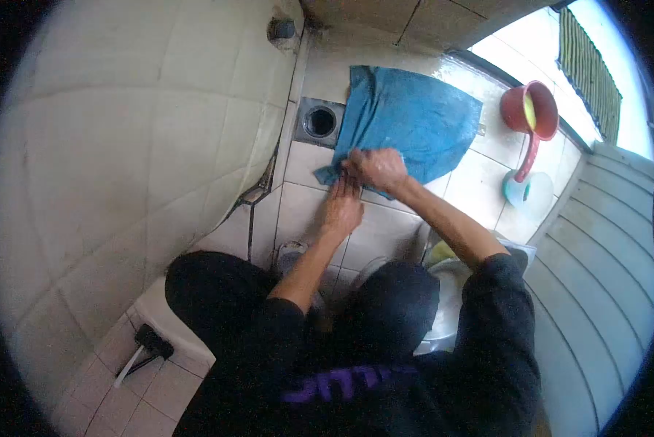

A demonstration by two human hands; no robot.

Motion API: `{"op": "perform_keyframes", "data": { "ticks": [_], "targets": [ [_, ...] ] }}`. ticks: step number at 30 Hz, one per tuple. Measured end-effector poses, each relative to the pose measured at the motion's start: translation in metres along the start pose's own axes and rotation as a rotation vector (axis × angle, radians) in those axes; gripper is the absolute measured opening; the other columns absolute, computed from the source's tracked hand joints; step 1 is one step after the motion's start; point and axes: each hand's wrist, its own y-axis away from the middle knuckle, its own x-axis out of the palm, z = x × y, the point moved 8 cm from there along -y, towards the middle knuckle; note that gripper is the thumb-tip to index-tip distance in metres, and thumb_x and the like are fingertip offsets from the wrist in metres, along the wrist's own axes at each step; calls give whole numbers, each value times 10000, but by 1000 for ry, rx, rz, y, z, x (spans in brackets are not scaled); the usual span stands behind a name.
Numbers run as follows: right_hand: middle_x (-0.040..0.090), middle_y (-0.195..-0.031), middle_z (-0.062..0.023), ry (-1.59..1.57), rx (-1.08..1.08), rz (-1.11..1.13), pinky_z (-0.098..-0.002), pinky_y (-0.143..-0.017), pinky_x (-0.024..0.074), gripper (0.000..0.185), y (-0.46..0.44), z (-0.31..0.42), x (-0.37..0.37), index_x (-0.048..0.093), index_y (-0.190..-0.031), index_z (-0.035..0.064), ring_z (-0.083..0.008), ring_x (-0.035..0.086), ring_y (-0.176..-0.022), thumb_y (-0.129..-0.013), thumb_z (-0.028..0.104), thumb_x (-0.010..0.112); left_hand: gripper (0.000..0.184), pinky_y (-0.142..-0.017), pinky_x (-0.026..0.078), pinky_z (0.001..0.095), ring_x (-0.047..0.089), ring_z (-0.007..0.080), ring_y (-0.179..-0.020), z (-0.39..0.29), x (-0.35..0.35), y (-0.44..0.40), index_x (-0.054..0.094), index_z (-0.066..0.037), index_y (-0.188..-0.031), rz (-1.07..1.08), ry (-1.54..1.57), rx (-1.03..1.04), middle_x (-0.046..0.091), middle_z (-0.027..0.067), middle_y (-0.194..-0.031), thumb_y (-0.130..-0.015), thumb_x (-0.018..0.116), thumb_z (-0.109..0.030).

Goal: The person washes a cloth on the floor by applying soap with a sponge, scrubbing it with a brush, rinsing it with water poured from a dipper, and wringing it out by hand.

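Note:
A wet blue cloth (421,116) lies spread on the tiled floor, its left side creased and bunched. My right hand (379,169) is closed on the lower left part of the cloth, knuckles up. Just below it, my left hand (343,207) reaches to the cloth's lower left corner, its fingertips at the fabric beside my right hand. What the left fingertips hold, if anything, is hidden. Left of the cloth is a square floor drain (319,122) with a dark round hole.
A red dipper (537,149) stands at the right, its handle over a pale green-rimmed round item (529,195). A metal basin (449,291) sits beside my right knee. A tiled wall (137,131) rises at left, a ribbed white panel (596,269) at right. A black brush (153,342) lies lower left.

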Motion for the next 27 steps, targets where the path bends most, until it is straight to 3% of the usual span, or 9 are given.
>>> {"op": "perform_keyframes", "data": {
  "ticks": [6, 8, 9, 11, 18, 22, 24, 25, 27],
  "targets": [
    [601, -578, -79, 68, -138, -58, -378, -407, 478, 271, -51, -49, 13, 624, -833, 194, -228, 606, -487, -834, 429, 489, 577, -1035, 250, 454, 368, 419, -1207, 2, 30, -9, 362, 142, -1242, 174, -153, 12, 367, 334, -1280, -848, 458, -269],
    [629, -635, -89, 187, 41, -142, -375, -441, 496, 362, -80, -100, -21, 645, -886, 183, -236, 618, -516, -851, 480, 441, 542, -1044, 221, 469, 373, 398, -1217, 1, 28, -12, 355, 136, -1259, 183, -158, 30, 358, 316, -1302, -806, 437, -151],
    [640, -670, -96, 204, 334, -97, -388, -479, 509, 361, -96, -133, -45, 658, -876, 182, -250, 623, -531, -852, 471, 442, 542, -1044, 221, 469, 373, 398, -1217, 1, 27, -10, 355, 136, -1259, 186, -160, 21, 358, 316, -1302, -806, 437, -151],
    [642, -675, -105, 255, 243, -278, -398, -513, 517, 382, -115, -138, -63, 672, -824, 169, -254, 631, -545, -851, 474, 443, 555, -1035, 252, 458, 385, 425, -1196, 2, 25, -13, 350, 142, -1254, 217, -205, 70, 348, 343, -1291, -866, 429, -247],
    [609, -595, -82, 137, -153, -178, -374, -385, 439, 226, -77, -57, -6, 637, -779, 192, -201, 509, -372, -825, 344, 477, 543, -1024, 272, 454, 394, 422, -1188, 8, 28, -15, 363, 138, -1245, 224, -204, 49, 343, 340, -1295, -864, 436, -242],
    [615, -591, -59, 266, -30, -560, -344, -352, 435, 257, -116, -118, -91, 639, -730, 153, -193, 520, -386, -818, 338, 484, 523, -1016, 289, 445, 405, 406, -1183, 10, 27, -16, 388, 132, -1225, 170, -112, 52, 347, 326, -1301, -861, 442, -239],
    [599, -563, -67, 183, 182, -308, -346, -425, 474, 278, -120, -106, -46, 620, -631, 131, -227, 533, -407, -794, 329, 513, 517, -1012, 296, 444, 412, 401, -1179, 6, 21, -12, 395, 131, -1218, 150, -89, 75, 350, 322, -1301, -860, 442, -239],
    [571, -509, -68, 125, 129, -617, -333, -429, 466, 283, -96, -73, -30, 601, -557, 130, -212, 533, -408, -766, 311, 540, 509, -1009, 302, 437, 420, 393, -1174, 6, 20, -12, 398, 127, -1218, 158, -97, 63, 363, 318, -1293, -862, 436, -235],
    [587, -537, -62, 143, -11, -524, -341, -423, 467, 278, -91, -65, -18, 611, -580, 118, -209, 547, -425, -779, 293, 529, 500, -1006, 309, 431, 428, 386, -1170, 7, 22, -15, 402, 122, -1217, 189, -105, 60, 376, 315, -1286, -865, 430, -232]
  ]
}}
